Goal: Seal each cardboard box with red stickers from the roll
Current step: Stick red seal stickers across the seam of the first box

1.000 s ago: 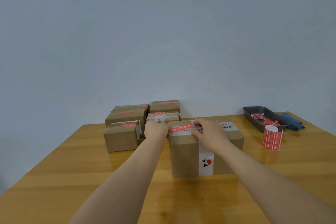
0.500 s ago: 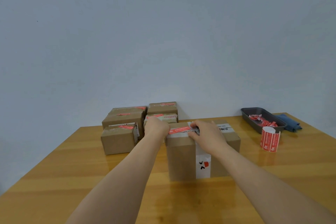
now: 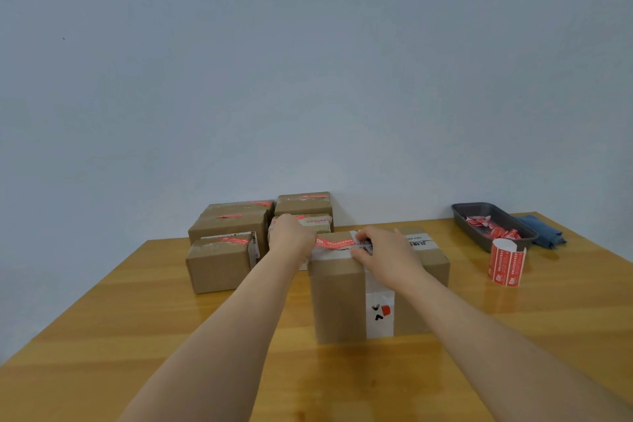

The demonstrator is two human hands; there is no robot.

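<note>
Pressing red sticker (image 3: 334, 242) across box (image 3: 346, 298) top: right hand (image 3: 387, 259) pinching, shifted rightward smoothing; left hand (image 3: 291, 238) gripping its end; sealing nearly complete.

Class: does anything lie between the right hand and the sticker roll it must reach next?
Nothing visible does. The right hand rests on the box; the roll stands upright to its right, with only bare table between. The tray sits behind the roll.
</note>
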